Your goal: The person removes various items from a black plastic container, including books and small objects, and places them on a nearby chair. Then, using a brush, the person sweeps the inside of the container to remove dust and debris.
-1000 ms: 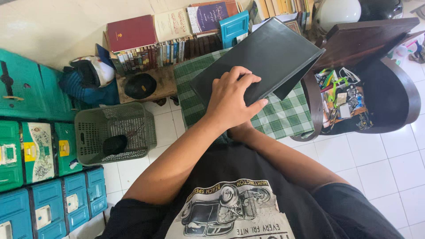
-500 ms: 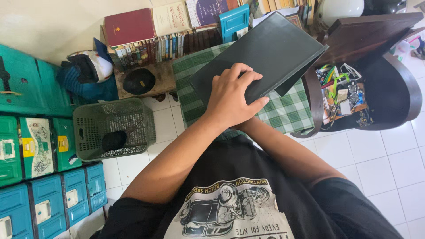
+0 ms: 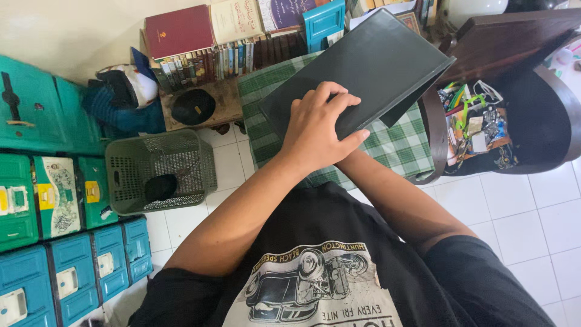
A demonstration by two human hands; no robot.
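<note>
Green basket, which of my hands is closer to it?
Left. The left hand grips the folder right of the basket; the right hand is hidden under the folder, farther right.

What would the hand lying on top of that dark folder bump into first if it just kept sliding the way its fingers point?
Probably nothing at once: the left hand points up and right along the dark folder. Past the folder's far edge, the dark wooden chair lies in line, though depth is unclear.

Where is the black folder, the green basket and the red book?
black folder (image 3: 375, 66), head view, middle of its cover
green basket (image 3: 124, 163), head view, left rim
red book (image 3: 180, 30), head view, middle of its cover
</note>
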